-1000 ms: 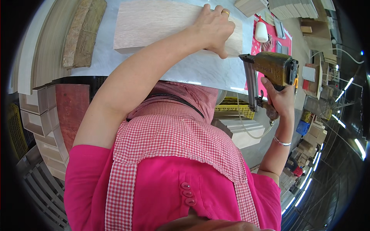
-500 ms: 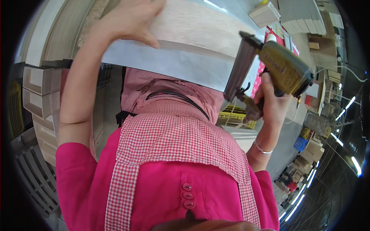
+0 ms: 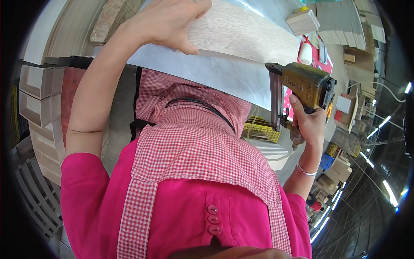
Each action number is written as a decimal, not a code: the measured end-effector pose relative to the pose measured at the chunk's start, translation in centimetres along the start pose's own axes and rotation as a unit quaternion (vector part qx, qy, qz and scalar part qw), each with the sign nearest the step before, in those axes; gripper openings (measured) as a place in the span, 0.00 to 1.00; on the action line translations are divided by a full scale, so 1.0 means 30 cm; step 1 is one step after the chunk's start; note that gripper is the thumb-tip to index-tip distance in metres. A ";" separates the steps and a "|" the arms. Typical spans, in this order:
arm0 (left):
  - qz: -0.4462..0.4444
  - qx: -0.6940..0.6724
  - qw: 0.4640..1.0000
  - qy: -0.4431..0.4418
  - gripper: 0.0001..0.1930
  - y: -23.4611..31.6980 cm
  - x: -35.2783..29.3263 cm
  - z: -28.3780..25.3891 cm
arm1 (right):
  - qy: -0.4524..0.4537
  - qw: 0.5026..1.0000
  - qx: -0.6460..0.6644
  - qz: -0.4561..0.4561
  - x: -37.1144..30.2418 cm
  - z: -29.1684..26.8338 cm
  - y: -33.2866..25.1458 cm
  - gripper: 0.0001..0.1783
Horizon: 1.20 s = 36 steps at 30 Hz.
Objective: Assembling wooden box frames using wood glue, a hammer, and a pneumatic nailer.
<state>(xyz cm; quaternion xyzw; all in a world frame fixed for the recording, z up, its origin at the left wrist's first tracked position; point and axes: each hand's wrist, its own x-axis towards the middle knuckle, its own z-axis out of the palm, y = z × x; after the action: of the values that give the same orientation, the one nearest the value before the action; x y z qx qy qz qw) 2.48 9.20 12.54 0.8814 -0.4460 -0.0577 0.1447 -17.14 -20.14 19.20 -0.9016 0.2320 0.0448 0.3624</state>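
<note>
A pale wooden board [image 3: 241, 34] lies over a white, marbled worktop [image 3: 207, 71]. My left hand [image 3: 177, 23] grips it near its left end, the thumb at the near edge and the fingers bent over the top; part of the hand is cut off by the frame's upper edge. In my right hand [image 3: 309, 123] is a brass-coloured nail gun [image 3: 304, 80], held by its handle with the thumb up. The gun's dark nose points at the right end of the board, close to it; whether they touch I cannot tell.
White open boxes [image 3: 41, 95] are stacked at the left. A rough block [image 3: 108, 21] lies beyond my left forearm. At the right are a white bottle [image 3: 305, 52] on a red cloth and stacked panels [image 3: 338, 26]. A yellow crate [image 3: 263, 129] stands below the worktop.
The nail gun has swung more level and moved right, and its nose is now by the board's end. My left hand appears farther right along the board. The view has shifted slightly.
</note>
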 end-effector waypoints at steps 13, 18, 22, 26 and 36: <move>-0.008 -0.038 0.999 -0.015 0.34 -0.053 0.004 0.051 | -0.021 0.999 -0.024 0.024 0.016 0.011 -0.039 0.17; 0.083 -0.037 0.988 0.123 0.36 -0.072 -0.008 0.097 | -0.005 0.994 -0.090 -0.056 0.014 0.018 -0.058 0.19; 0.192 -0.067 0.952 0.229 0.35 -0.130 -0.047 0.119 | 0.024 0.990 -0.105 -0.093 0.005 0.061 -0.087 0.21; 0.093 -0.130 0.986 0.045 0.33 -0.140 -0.044 0.091 | -0.032 0.988 -0.047 -0.144 -0.006 0.139 -0.133 0.22; 0.072 -0.178 0.981 0.016 0.32 -0.131 -0.048 0.061 | -0.104 0.982 -0.017 -0.155 0.015 0.271 -0.253 0.21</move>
<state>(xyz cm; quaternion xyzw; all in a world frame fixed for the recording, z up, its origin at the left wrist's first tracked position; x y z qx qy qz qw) 4.23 12.18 9.55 0.8080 -0.4884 -0.1117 0.3100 -12.61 -10.04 17.92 -0.9230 0.0495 0.0856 0.3719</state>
